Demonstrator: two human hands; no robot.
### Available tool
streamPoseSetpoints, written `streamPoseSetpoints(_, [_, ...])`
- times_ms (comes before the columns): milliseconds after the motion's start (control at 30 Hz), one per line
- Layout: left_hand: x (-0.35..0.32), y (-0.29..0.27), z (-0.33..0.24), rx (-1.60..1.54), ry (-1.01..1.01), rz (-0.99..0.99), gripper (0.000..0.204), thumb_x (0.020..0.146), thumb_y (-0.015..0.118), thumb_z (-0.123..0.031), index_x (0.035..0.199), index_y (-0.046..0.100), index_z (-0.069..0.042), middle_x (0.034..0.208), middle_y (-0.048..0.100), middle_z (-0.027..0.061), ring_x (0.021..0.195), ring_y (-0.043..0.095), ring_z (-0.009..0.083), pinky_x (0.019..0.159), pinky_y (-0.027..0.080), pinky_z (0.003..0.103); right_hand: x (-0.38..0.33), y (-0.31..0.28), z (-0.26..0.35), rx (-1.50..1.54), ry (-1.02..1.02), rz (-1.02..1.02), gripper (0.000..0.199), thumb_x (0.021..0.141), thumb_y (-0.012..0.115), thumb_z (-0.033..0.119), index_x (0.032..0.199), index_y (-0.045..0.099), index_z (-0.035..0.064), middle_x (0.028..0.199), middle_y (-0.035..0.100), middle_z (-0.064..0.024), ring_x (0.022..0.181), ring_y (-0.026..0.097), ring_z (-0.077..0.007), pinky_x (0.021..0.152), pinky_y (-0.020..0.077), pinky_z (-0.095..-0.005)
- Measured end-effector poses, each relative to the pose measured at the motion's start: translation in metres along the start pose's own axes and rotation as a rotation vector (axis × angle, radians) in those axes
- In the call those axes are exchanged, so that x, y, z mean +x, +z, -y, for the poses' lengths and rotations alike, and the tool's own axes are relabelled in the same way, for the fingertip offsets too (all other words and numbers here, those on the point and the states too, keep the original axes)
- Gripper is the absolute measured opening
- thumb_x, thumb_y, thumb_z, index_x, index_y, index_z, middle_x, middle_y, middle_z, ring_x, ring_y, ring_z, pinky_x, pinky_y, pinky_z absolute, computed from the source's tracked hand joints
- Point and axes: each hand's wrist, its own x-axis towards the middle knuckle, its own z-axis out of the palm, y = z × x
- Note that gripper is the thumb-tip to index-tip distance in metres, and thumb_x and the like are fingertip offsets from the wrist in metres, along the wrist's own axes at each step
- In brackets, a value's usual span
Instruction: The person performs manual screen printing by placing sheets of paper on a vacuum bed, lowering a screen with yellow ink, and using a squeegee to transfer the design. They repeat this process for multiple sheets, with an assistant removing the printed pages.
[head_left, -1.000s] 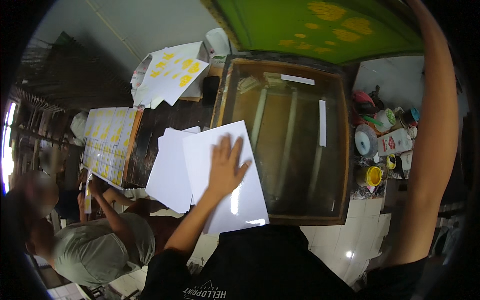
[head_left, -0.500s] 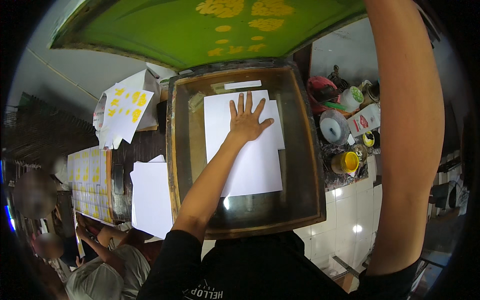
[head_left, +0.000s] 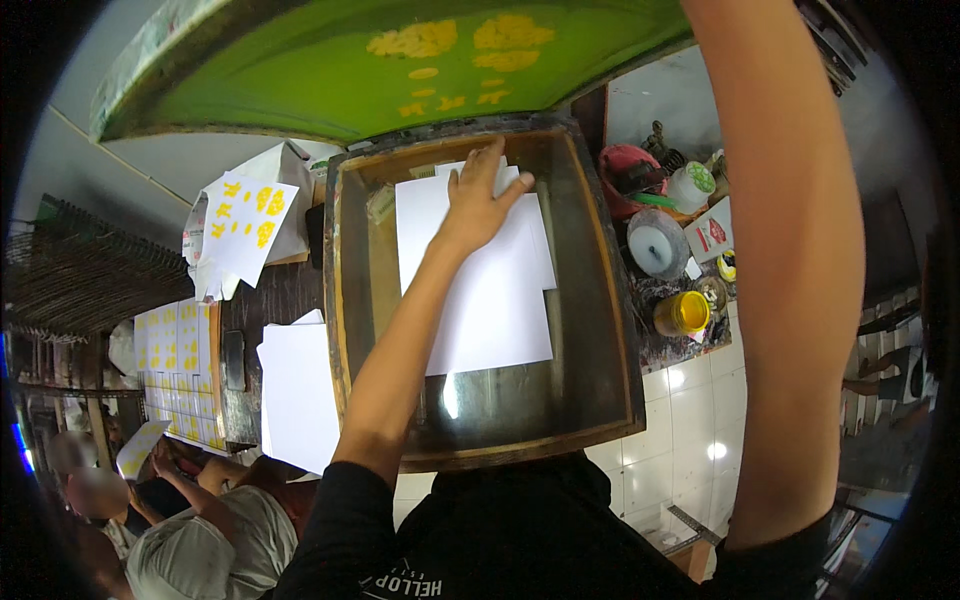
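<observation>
While the right arm [head_left: 790, 290], nearest the lens, climbs the right side of the frame and runs out past its upper edge, the right hand lies beyond view, so whether its fingers hold anything cannot be told. At mid-frame a blank white sheet [head_left: 490, 310] lies flat on the glass-topped box [head_left: 520, 425], well within the wooden rim, with white paper showing past its upper and right edges. The laying down looks done; squaring the sheet seems nearly so, though that is a judgement. No yellow marks show on its visible face, so by that sign it is unprinted. The left hand [head_left: 476, 215] rests palm down over the sheet's upper part, fingers [head_left: 487, 168] extended and loosely parted, thumb out to the right, gripping nothing; the tips reach past the upper edge, and what they touch there is unclear. Beside the box, left of centre, a stack of blank sheets [head_left: 297, 395] sits on the dark surface [head_left: 270, 300], and a yellow pot [head_left: 684, 314] stands at right. Farther out, a sheet with yellow prints [head_left: 250, 225] lies at upper left, more printed sheets [head_left: 180, 340] are spread at left, and a green screen [head_left: 290, 85] with yellow patches slants across the upper frame. At lower left, a co-worker in a grey shirt [head_left: 215, 545] has a hand at a printed piece [head_left: 141, 449].
</observation>
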Motion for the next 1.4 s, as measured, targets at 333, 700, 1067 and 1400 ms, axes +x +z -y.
streamPoseSetpoints(333, [-0.285, -0.110, -0.052, -1.068, -0.183, -0.024, 0.049, 0.102, 0.062, -0.042, 0.108, 0.066, 0.006, 0.100, 0.074, 0.0270, 0.089, 0.074, 0.0338, 0.095, 0.053, 0.051, -0.206, 0.052, -0.023, 0.145, -0.176, 0.119, 0.036, 0.094, 0.067, 0.019, 0.124, 0.055, 0.0027, 0.117, 0.065, -0.0208, 0.116, 0.057, -0.0423, 0.100, 0.0421, -0.0502])
streamPoseSetpoints(700, [-0.369, 0.000, 0.015, -1.769, -0.880, 0.015, 0.030, 0.099, 0.056, -0.012, 0.122, 0.060, 0.007, 0.138, 0.060, 0.0299, 0.124, 0.065, 0.0339, 0.105, 0.054, 0.046, -0.345, 0.177, -0.043, 0.142, -0.117, 0.856, 0.051, 0.079, 0.084, 0.031, 0.110, 0.056, 0.0008, 0.103, 0.065, -0.0203, 0.104, 0.061, -0.0402, 0.091, 0.0437, -0.0500])
streamPoseSetpoints(1067, [-0.369, 0.002, 0.022, -1.688, -1.015, 0.094, 0.046, 0.102, 0.035, -0.015, 0.126, 0.059, 0.017, 0.129, 0.066, 0.0278, 0.116, 0.068, 0.0327, 0.106, 0.052, 0.044, -0.304, 0.216, -0.062, -0.019, -0.290, 0.470, 0.034, 0.081, 0.076, 0.022, 0.104, 0.059, 0.0038, 0.097, 0.060, -0.0162, 0.094, 0.058, -0.0334, 0.080, 0.0418, -0.0450])
streamPoseSetpoints(1400, [-0.367, -0.005, 0.013, -1.511, -1.114, 0.049, 0.033, 0.091, 0.046, -0.010, 0.099, 0.065, 0.015, 0.123, 0.066, 0.0345, 0.109, 0.067, 0.0432, 0.103, 0.050, 0.052, -0.158, 0.316, -0.131, -0.104, -0.335, 0.322, 0.045, 0.078, 0.083, 0.026, 0.110, 0.059, 0.0045, 0.100, 0.063, -0.0155, 0.099, 0.060, -0.0335, 0.084, 0.0425, -0.0471])
